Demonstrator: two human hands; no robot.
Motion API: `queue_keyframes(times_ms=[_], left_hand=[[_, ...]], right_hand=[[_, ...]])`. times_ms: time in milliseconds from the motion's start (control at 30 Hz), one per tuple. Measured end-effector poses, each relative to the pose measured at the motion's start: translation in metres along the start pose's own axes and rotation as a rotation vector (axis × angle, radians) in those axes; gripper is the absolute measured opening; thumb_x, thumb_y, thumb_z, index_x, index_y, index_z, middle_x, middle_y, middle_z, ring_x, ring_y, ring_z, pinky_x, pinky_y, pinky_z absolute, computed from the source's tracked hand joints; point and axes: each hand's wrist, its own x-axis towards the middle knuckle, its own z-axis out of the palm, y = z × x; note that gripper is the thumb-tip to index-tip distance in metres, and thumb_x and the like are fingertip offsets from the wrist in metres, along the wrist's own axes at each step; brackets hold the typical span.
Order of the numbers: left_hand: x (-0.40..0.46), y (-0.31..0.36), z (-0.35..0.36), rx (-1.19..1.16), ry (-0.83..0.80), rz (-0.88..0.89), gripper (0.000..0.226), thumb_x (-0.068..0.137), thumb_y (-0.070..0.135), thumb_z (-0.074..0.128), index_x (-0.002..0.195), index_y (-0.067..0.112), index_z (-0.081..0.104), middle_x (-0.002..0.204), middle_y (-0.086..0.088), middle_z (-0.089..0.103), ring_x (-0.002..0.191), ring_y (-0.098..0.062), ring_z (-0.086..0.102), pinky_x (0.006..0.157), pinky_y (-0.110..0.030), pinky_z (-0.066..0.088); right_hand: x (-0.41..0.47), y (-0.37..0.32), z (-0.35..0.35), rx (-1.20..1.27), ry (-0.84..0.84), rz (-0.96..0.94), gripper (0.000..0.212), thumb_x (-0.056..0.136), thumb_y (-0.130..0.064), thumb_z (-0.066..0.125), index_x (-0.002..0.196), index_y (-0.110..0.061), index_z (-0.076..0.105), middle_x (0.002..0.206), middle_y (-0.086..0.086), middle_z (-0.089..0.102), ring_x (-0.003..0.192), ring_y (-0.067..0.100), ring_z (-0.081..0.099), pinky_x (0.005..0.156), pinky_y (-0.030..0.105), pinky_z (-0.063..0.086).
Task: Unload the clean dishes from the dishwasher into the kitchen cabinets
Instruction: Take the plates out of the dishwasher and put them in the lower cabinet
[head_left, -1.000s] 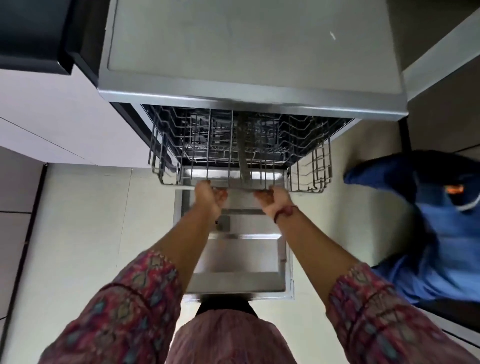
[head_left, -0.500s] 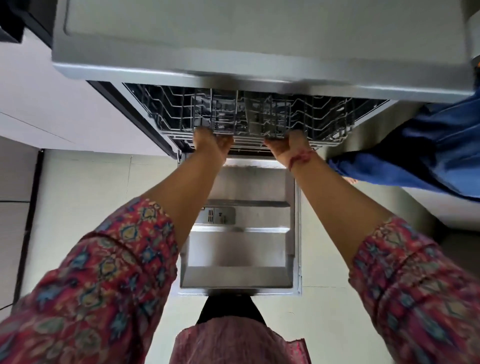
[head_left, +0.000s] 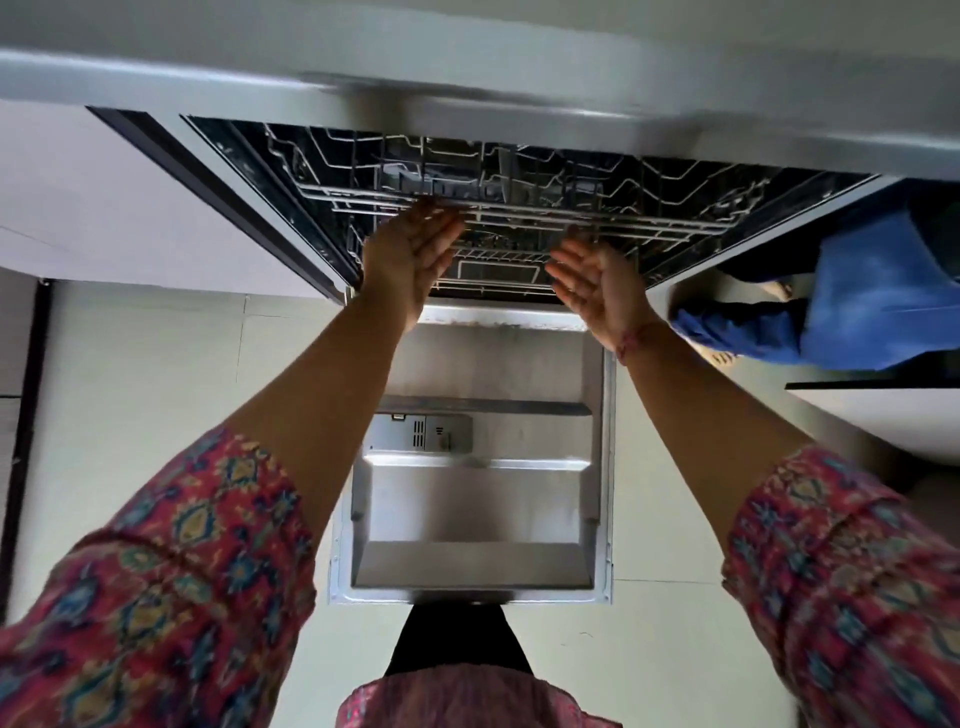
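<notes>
The person is standing at the open dishwasher, with its door (head_left: 480, 514) lying flat below both forearms. The left hand (head_left: 410, 260) is reaching with straight, relaxed fingers (head_left: 441, 218) whose tips are touching the front rail of the upper rack (head_left: 571, 208); no wire is being gripped. The right hand (head_left: 597, 288) is hovering just beside the same rail, palm showing, fingers (head_left: 569, 260) spread and holding nothing. The rack is sitting almost fully inside the tub, under the worktop (head_left: 467, 67) edge. No dishes are showing in the visible wire sections, though blur is hiding detail. Judged from this, the rack-handling step is in hand. The next move is likely calling for locating any remaining dishes, probably in the lower rack (head_left: 498, 270), partly visible beneath.
</notes>
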Motion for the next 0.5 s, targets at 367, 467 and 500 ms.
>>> queue_keyframes(times_ms=[367,467,500], left_hand=[[0.058,-0.106,-0.098,0.99,0.005,0.108,0.028,0.095,0.001,0.041,0.114,-0.003,0.061,0.113,-0.021,0.067,0.088,-0.022,0.064,0.078,-0.021,0.054],[0.072,-0.127,-0.116,1.152,-0.021,0.153,0.028,0.093,0.006,0.045,0.112,0.006,0.066,0.115,-0.011,0.068,0.108,-0.022,0.062,0.098,-0.029,0.046],[0.075,-0.132,-0.119,1.195,-0.03,0.174,0.028,0.093,0.007,0.046,0.113,0.009,0.066,0.117,-0.009,0.068,0.11,-0.021,0.062,0.097,-0.025,0.044]], right_hand=[[0.129,0.077,0.03,-1.514,0.115,-0.235,0.066,0.088,0.005,0.042,0.149,-0.008,0.023,0.155,0.016,0.024,0.143,0.028,0.027,0.117,0.034,0.023],[0.153,0.092,0.028,-1.676,0.125,-0.228,0.06,0.093,0.0,0.041,0.15,-0.004,0.021,0.156,0.019,0.021,0.144,0.031,0.021,0.118,0.041,0.02],[0.158,0.096,0.025,-1.711,0.161,-0.28,0.054,0.094,-0.001,0.039,0.146,-0.002,0.03,0.152,0.021,0.029,0.141,0.032,0.028,0.116,0.041,0.025]])
